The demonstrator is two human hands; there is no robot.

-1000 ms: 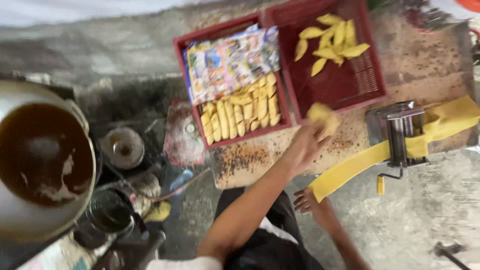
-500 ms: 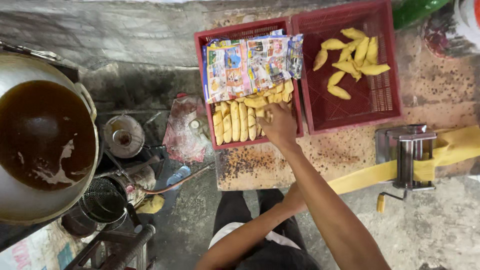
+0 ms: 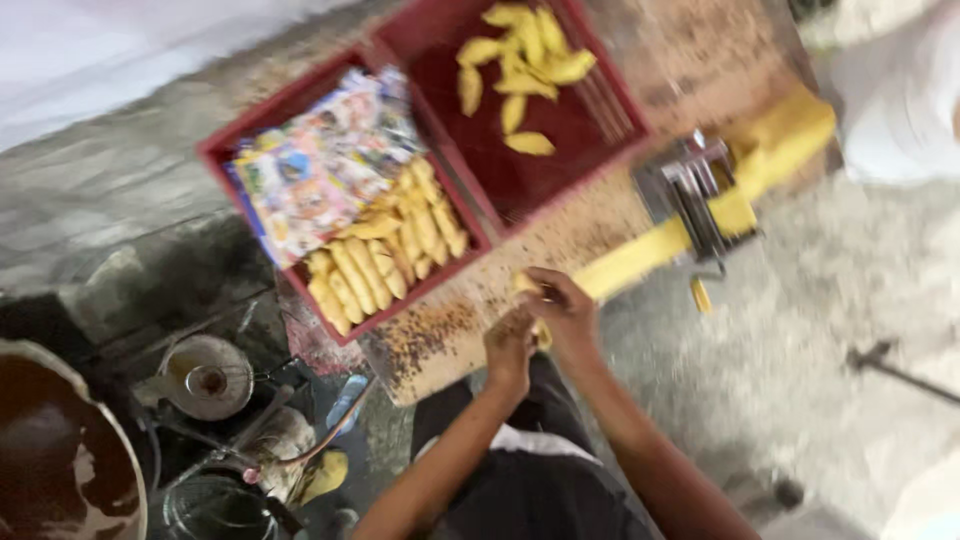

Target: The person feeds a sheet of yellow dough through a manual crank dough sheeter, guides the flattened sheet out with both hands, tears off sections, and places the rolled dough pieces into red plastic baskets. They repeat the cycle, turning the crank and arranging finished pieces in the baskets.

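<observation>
Two hands: both meet at the centre of the frame, over the near edge of a speckled wooden board point(image 3: 440, 345).
Left hand point(image 3: 510, 345): fingers curled inward beside the dough; the blur hides whether it pinches anything, so its grip cannot be told.
Right hand point(image 3: 565, 310): closed around a small yellow dough piece point(image 3: 527, 285), which peeks out at the fingertips.
Dough piece, place: centre of the frame, just off the end of the yellow dough sheet point(image 3: 640, 262).
Dough sheet: runs toward the upper right, through a metal roller machine point(image 3: 695, 195).
Left tray point(image 3: 300, 160): red, upper left of centre, holding a row of shaped yellow pieces point(image 3: 385, 265) and a colourful printed packet point(image 3: 320, 170).
Right tray point(image 3: 560, 150): red, upper centre, with a few loose shaped pieces point(image 3: 525, 65).
Lower left: dark liquid in a big pan point(image 3: 60, 470), with a wire strainer point(image 3: 205, 375) near it.
Risk, as a judgement: soft dough squeezed too hard could tear or lose its shape; a piece dropped at the board's edge would fall to the gritty floor; the pan sits close enough that a careless reach might meet its contents.
</observation>
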